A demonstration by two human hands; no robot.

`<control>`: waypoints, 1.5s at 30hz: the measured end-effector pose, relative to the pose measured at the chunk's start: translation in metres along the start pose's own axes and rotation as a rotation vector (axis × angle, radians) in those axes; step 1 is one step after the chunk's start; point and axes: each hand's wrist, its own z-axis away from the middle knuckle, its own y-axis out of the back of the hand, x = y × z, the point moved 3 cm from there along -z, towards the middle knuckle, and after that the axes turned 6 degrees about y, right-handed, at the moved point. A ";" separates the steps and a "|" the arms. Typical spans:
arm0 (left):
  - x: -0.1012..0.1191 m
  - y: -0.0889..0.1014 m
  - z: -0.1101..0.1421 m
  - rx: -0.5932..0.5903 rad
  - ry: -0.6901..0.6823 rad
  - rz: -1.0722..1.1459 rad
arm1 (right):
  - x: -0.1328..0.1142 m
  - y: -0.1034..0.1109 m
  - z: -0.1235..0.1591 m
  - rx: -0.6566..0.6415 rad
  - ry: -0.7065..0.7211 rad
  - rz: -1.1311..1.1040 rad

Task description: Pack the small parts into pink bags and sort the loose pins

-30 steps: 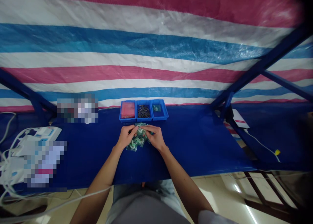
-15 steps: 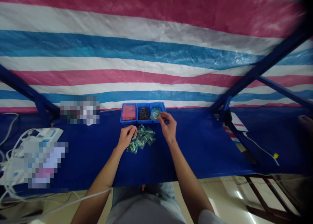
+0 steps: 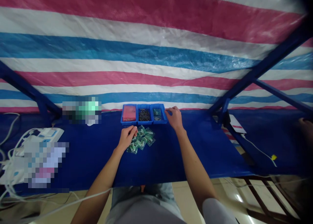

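Blue worktop (image 3: 166, 162) carries three bins (image 3: 144, 122), one heap of green packets (image 3: 141, 140); left hand (image 3: 126, 136) curls at its edge, right hand (image 3: 175, 118) half-curls beside one bin, any pinch unclear.

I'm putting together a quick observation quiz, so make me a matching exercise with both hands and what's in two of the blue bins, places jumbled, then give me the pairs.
Column one:
1. left hand
2. right hand
3. red stack
4. dark pieces

Column two:
A. in the middle bin
B. at the left side of the packet pile
C. in the left bin
D. beside the right bin, on its right

Pairs: 1-B, 2-D, 3-C, 4-A
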 end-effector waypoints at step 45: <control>-0.005 -0.001 -0.001 -0.010 0.054 0.064 | -0.079 -0.037 0.083 -0.247 -0.457 -1.022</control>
